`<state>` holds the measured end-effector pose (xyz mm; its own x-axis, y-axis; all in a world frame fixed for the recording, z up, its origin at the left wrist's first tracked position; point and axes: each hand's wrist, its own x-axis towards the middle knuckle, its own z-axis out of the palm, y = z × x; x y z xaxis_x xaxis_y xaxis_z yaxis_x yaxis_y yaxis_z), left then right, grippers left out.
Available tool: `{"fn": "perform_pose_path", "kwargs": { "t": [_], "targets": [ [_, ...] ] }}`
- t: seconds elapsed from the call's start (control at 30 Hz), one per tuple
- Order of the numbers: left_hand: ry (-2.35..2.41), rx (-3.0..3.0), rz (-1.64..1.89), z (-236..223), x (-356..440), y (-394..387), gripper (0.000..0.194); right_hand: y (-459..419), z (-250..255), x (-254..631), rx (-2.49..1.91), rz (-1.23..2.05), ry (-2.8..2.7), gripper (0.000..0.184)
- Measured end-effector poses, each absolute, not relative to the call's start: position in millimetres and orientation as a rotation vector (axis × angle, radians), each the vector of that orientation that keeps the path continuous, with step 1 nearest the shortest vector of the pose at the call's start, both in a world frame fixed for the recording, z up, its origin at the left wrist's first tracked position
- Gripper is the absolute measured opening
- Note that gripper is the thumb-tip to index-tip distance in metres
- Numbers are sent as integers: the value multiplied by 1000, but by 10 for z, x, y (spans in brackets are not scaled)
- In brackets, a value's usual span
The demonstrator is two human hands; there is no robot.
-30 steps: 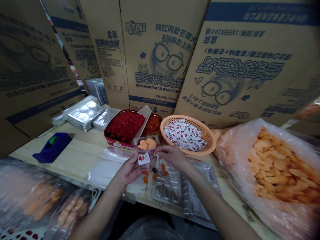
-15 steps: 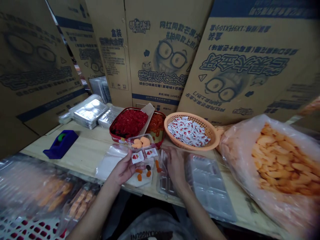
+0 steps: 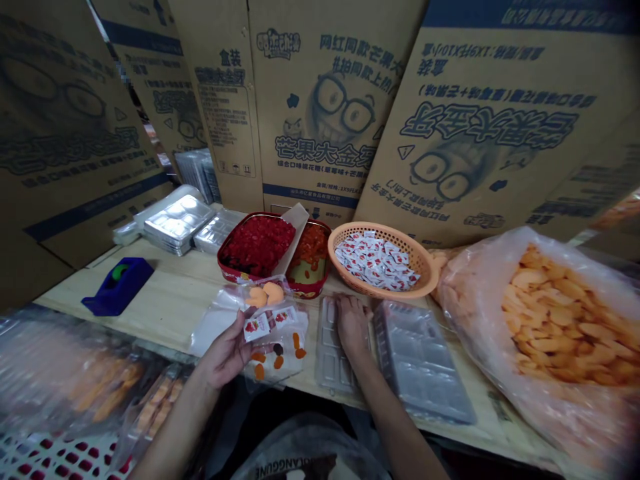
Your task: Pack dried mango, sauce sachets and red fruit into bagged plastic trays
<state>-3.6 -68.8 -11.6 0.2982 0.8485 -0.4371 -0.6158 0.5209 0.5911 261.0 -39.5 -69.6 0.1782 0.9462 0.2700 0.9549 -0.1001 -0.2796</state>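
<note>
My left hand [image 3: 227, 350] grips a clear plastic compartment tray [image 3: 273, 330] by its left edge, lifted above the table's front edge. The tray holds orange candies at its far end, two small red-and-white sachets in the middle and small orange and dark gummies nearer me. My right hand [image 3: 353, 327] lies palm down on an empty clear tray [image 3: 330, 350] flat on the wooden table [image 3: 170, 300], fingers stretched toward the orange basket [image 3: 383, 263] of sachets.
A red tin [image 3: 273, 250] of red and orange candy stands behind the trays. A second empty clear tray [image 3: 420, 363] lies right of my hand. A big bag of orange candies [image 3: 550, 327] fills the right. Blue tape dispenser [image 3: 117, 287], stacked trays [image 3: 177, 223] and cardboard boxes [image 3: 320, 100] surround.
My left hand has drawn the filled tray leftward and toward me. My right hand let go of it, dropped onto the empty tray on the table and stays flat there.
</note>
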Motion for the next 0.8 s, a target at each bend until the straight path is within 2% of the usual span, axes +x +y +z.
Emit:
{"fn": "perform_pose_path", "kwargs": {
  "t": [0.27, 0.37, 0.57, 0.63, 0.8],
  "targets": [
    [764, 339, 999, -171, -81, -707, 35, -363, -603, 2611, -2035, -76, -1601, 43],
    [727, 351, 988, -227, -121, -707, 30, -395, -438, 2674, -1892, -35, -1616, 43],
    [662, 326, 948, -301, -130, -701, 31, -339, 108, 2499, -1423, 520, -1782, 39],
    [656, 313, 950, -333, -112, -702, 31, -237, 242, 2229, -1384, 594, -1913, 39],
    [632, 280, 960, -422, -55, -716, 33, 19, 256, 1437, -1437, 178, -2346, 34]
  ]
}}
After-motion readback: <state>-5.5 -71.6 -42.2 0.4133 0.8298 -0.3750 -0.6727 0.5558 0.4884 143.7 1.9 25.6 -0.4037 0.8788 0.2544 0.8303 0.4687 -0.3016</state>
